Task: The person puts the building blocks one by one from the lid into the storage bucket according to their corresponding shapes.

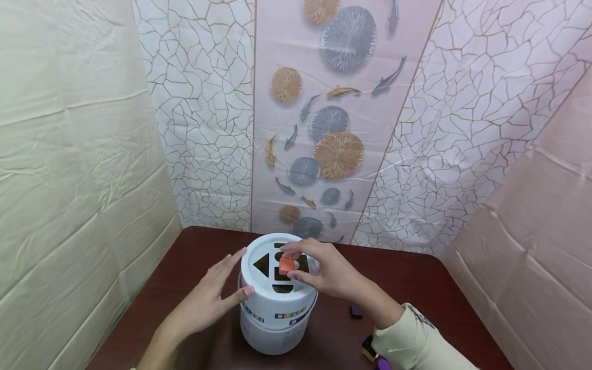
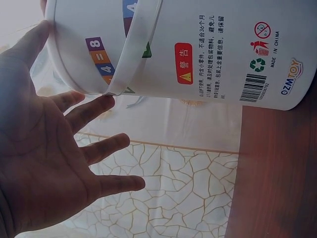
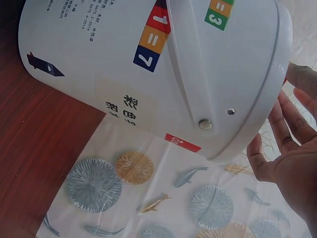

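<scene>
A white toy bucket (image 1: 275, 336) stands upright on the dark red table, its lid (image 1: 263, 246) cut with dark shaped holes, one a triangle. Between the thumb and fingers of my right hand (image 1: 330, 270), a small orange-red block (image 1: 287, 265) is pinched just over the holes. My left hand (image 1: 205, 300) rests at the left rim, thumb toward the front and fingers stretched along the side. In the left wrist view, the other fingers of that hand (image 2: 44, 144) spread straight beside the bucket wall (image 2: 223, 64). The right wrist view largely hides the block behind the lid edge.
Right of the bucket, near my right forearm, lie a dark block (image 1: 356, 311), a black and yellow block (image 1: 368, 349) and a purple block (image 1: 382, 364). Patterned cloth (image 1: 208, 128) hangs behind the table (image 1: 402, 277), and plain cloth walls flank it.
</scene>
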{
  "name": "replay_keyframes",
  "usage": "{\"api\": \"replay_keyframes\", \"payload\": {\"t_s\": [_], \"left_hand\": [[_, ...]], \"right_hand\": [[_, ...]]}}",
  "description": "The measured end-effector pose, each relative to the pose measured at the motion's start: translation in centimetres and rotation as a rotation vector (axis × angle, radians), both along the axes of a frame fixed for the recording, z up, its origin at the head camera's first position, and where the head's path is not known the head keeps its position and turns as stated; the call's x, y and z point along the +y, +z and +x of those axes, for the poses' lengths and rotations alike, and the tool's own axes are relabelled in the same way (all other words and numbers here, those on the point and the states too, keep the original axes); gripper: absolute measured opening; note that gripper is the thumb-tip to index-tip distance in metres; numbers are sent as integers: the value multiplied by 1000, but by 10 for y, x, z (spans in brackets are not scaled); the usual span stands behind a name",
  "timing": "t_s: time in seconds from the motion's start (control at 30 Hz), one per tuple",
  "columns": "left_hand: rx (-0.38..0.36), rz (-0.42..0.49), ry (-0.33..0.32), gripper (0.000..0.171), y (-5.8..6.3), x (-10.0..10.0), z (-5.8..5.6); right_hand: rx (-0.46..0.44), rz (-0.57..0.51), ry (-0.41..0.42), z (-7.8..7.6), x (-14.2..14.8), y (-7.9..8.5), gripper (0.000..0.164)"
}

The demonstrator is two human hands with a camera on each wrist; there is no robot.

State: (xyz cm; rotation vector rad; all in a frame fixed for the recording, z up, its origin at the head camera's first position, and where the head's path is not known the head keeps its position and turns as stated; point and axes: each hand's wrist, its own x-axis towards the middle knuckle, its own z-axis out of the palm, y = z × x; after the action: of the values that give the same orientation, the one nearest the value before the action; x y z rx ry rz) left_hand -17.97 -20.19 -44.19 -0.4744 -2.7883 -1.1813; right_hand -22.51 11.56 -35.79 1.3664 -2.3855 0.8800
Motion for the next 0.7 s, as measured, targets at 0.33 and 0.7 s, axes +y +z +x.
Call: {"api": "replay_keyframes", "payload": {"t_s": [0.33,0.7], "left_hand": [[17,8,-5,87,-2,1,0],[24,23,-10,87,-3,0,-1]], "right_hand": [[-30,8,21,-3,-5,-5,54],[43,2,-42,0,16,-6,57]]}}
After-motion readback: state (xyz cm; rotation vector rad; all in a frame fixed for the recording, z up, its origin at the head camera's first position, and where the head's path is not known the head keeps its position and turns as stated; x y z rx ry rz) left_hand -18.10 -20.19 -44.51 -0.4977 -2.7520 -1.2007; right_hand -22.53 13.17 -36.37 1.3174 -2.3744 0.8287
